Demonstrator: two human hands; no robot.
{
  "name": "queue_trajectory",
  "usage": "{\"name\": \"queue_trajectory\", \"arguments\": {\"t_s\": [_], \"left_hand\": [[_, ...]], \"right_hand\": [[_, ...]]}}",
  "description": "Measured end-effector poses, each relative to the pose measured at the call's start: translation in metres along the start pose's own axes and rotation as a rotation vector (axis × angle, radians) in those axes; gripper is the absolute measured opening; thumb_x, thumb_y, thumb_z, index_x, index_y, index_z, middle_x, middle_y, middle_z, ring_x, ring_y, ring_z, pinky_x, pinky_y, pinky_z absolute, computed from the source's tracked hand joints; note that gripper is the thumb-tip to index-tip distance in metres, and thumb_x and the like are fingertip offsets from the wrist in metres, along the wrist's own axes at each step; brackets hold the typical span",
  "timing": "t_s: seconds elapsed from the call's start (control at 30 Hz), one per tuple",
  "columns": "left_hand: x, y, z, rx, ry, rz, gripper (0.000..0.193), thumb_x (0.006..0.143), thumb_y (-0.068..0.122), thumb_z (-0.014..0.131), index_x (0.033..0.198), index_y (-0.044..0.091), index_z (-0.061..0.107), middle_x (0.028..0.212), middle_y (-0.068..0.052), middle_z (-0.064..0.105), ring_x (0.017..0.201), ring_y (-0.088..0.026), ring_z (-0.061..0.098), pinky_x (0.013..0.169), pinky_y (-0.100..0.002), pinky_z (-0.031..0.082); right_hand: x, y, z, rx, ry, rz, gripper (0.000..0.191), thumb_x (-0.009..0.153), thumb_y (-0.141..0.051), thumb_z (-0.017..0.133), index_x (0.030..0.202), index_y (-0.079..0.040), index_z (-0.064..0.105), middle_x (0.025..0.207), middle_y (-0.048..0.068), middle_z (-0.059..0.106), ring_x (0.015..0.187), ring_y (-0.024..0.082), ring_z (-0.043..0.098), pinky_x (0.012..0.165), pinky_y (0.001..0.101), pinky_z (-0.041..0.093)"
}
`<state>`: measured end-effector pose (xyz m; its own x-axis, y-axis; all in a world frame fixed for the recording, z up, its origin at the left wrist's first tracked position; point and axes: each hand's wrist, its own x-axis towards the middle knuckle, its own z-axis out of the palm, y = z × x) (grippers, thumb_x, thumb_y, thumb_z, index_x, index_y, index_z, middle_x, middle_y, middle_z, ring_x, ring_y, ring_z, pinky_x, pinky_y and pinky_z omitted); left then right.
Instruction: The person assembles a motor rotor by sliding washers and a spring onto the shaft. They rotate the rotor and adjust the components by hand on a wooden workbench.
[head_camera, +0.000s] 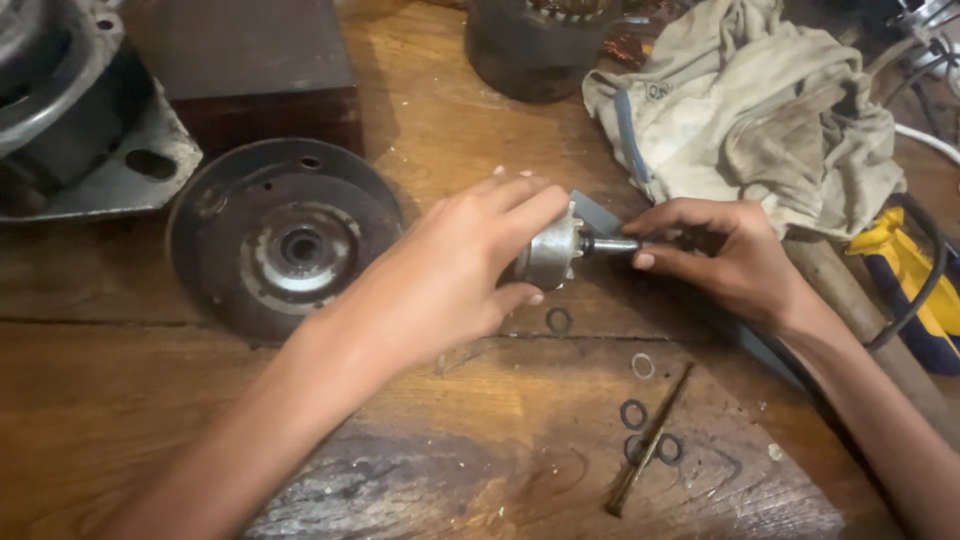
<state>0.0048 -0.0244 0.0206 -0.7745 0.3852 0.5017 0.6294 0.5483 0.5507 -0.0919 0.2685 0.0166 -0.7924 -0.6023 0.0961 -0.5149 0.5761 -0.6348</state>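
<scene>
My left hand (455, 265) wraps around a small metal rotor (551, 255), gripping its rounded body just above the wooden bench (130, 400). My right hand (722, 258) pinches the thin steel shaft (612, 244) that sticks out of the rotor's right end. Both hands meet at the middle of the view. A dark ring washer (558, 320) lies on the wood right below the rotor.
A round dark metal end plate (283, 236) lies to the left. Several loose washers (633, 412) and a thin rod (650, 440) sit at lower right. A dirty rag (760, 110), a yellow-handled tool (900, 265), a motor housing (70, 120) and a dark cylinder (535, 45) ring the back.
</scene>
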Motion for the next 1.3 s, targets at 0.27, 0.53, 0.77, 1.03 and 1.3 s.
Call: {"name": "queue_trajectory", "arguments": {"t_s": [0.27, 0.53, 0.77, 1.03, 1.3], "left_hand": [[0.006, -0.007, 0.009, 0.020, -0.009, 0.033, 0.057, 0.074, 0.007, 0.084, 0.124, 0.002, 0.058, 0.135, -0.022, 0.062, 0.129, -0.040, 0.058, 0.111, -0.046, 0.043], [0.004, -0.008, 0.001, -0.020, -0.054, -0.049, 0.060, 0.072, 0.014, 0.085, 0.124, -0.001, 0.057, 0.119, -0.020, 0.068, 0.113, -0.035, 0.067, 0.097, -0.046, 0.056], [0.007, -0.005, -0.001, -0.006, -0.110, -0.080, 0.055, 0.073, 0.015, 0.084, 0.119, 0.001, 0.058, 0.116, -0.017, 0.069, 0.109, -0.030, 0.068, 0.095, -0.042, 0.057], [0.004, -0.011, 0.004, -0.031, -0.062, -0.017, 0.062, 0.073, 0.015, 0.086, 0.124, -0.002, 0.056, 0.119, -0.021, 0.067, 0.115, -0.036, 0.065, 0.100, -0.044, 0.053], [0.009, -0.004, -0.001, -0.082, -0.057, 0.004, 0.053, 0.071, 0.005, 0.084, 0.118, -0.001, 0.059, 0.118, -0.017, 0.070, 0.112, -0.033, 0.068, 0.098, -0.040, 0.057]], "right_hand": [[0.002, -0.002, 0.003, -0.109, 0.033, -0.187, 0.028, 0.082, -0.011, 0.079, 0.110, -0.006, 0.076, 0.105, 0.007, 0.079, 0.087, 0.013, 0.074, 0.075, 0.0269, 0.060], [0.005, -0.005, 0.001, 0.097, -0.055, 0.068, 0.025, 0.086, -0.014, 0.075, 0.111, -0.006, 0.077, 0.095, 0.006, 0.081, 0.080, 0.012, 0.072, 0.071, 0.0264, 0.058], [0.002, -0.004, 0.001, -0.071, -0.032, -0.105, 0.033, 0.079, -0.011, 0.078, 0.112, -0.007, 0.075, 0.105, 0.004, 0.079, 0.086, 0.012, 0.075, 0.077, 0.0266, 0.061], [-0.002, 0.001, 0.006, -0.009, 0.025, -0.114, 0.032, 0.081, -0.010, 0.079, 0.112, -0.004, 0.075, 0.104, 0.007, 0.078, 0.087, 0.014, 0.071, 0.076, 0.0279, 0.057], [0.002, -0.009, 0.013, -0.054, 0.039, -0.195, 0.030, 0.080, -0.010, 0.080, 0.109, -0.003, 0.077, 0.105, 0.006, 0.079, 0.093, 0.015, 0.073, 0.085, 0.0278, 0.058]]}}
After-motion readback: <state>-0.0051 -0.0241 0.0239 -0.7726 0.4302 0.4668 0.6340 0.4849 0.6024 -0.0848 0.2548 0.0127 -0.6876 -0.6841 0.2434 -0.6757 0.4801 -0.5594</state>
